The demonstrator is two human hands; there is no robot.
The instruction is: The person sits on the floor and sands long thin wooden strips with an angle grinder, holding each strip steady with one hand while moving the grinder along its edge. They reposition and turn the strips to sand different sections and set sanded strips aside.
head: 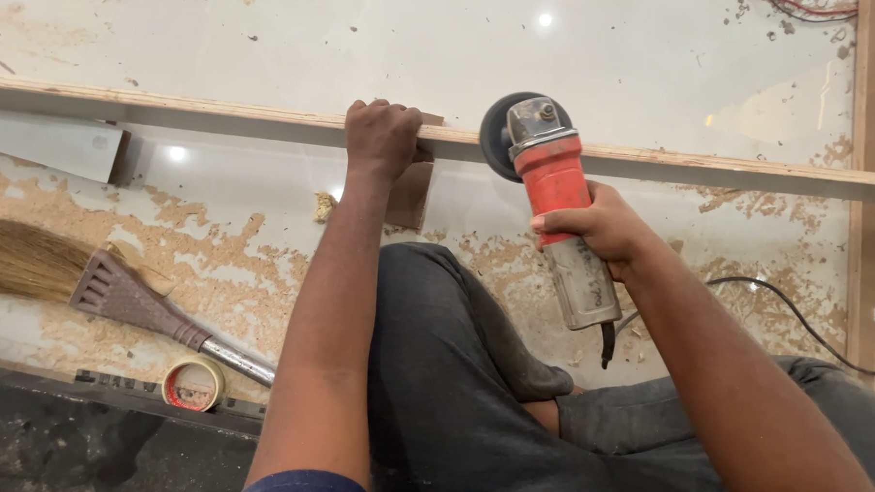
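Left hand clamps the wooden strip; right hand grips the grinder, disc at the strip's edge. Sawdust already lies below the strip.

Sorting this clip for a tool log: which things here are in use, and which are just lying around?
In use:
- angle grinder in right hand
- wooden strip gripped by left hand

Lying about:
- broom
- tape roll
- small wood block
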